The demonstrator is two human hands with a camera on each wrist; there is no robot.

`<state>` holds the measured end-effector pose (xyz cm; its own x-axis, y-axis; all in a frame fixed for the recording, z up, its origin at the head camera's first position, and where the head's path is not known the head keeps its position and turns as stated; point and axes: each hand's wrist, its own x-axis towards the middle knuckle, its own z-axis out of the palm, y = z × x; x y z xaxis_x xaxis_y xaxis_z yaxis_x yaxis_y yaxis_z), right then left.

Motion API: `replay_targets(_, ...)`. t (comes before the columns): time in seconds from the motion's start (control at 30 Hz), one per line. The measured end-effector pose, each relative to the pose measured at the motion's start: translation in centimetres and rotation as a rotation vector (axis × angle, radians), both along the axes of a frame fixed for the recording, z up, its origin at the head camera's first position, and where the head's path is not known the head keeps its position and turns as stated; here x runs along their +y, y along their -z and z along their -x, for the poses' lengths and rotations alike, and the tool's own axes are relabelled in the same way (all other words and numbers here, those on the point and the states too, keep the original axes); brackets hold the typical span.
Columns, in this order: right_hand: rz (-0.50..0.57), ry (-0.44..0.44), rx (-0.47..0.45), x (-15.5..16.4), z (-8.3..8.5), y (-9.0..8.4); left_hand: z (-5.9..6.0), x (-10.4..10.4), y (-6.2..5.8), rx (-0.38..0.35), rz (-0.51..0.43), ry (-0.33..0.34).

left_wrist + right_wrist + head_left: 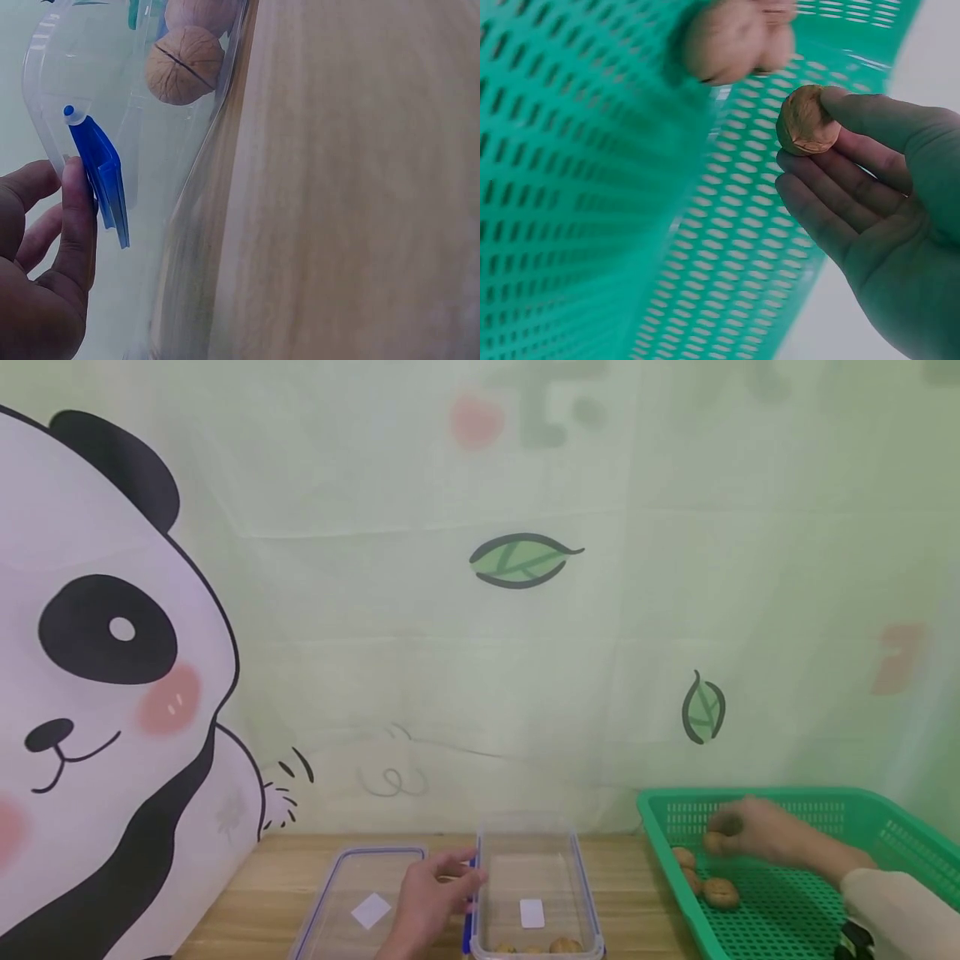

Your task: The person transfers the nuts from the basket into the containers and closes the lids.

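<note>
Several walnuts (566, 946) already lie in the clear box (581, 877), steadied by the left hand (431, 897); another walnut (806, 120) is pinched by the right hand (877, 202) over the green basket (810, 918), where three remain.

Head view faces the wall; wrist views sit close, sharing its box (534, 893) and basket (787, 906).

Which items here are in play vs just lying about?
In play:
- right hand, pinching a walnut
- green basket, more walnuts inside
- clear container, walnuts at its near end
- left hand, fingers at the container's blue clip

Lying about:
- container lid on the wooden table
- panda backdrop
</note>
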<state>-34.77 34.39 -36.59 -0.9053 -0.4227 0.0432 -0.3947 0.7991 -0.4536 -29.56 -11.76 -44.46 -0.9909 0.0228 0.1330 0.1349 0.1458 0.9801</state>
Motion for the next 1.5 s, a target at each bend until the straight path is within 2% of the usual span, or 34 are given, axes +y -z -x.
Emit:
replay_targets(0.1,0.03,0.028,0.018,-0.5,-0.4,-1.2,0.0,0.0,0.0,-0.001,-0.002,0.0)
replay_targets(0.27,0.068,0.034,0.106,-1.6,-1.5,-3.4,0.0,0.1,0.0,0.005,-0.015,-0.003)
replay_targets(0.63,0.141,0.065,0.269,-5.4,-5.0,-6.8,-0.1,0.0,0.0,-0.003,-0.004,-0.003)
replay_targets(0.8,0.236,0.086,0.28,-7.3,-7.0,-8.1,0.0,0.0,0.0,0.009,-0.011,-0.003)
replay_targets(1.03,0.351,0.065,0.266,-9.9,-8.7,-8.3,0.2,-0.1,0.2,0.002,-0.005,0.001)
replay_targets(1.5,0.54,-0.037,0.215,-14.2,-9.4,-6.8,0.0,-0.1,0.0,-0.007,-0.003,-0.002)
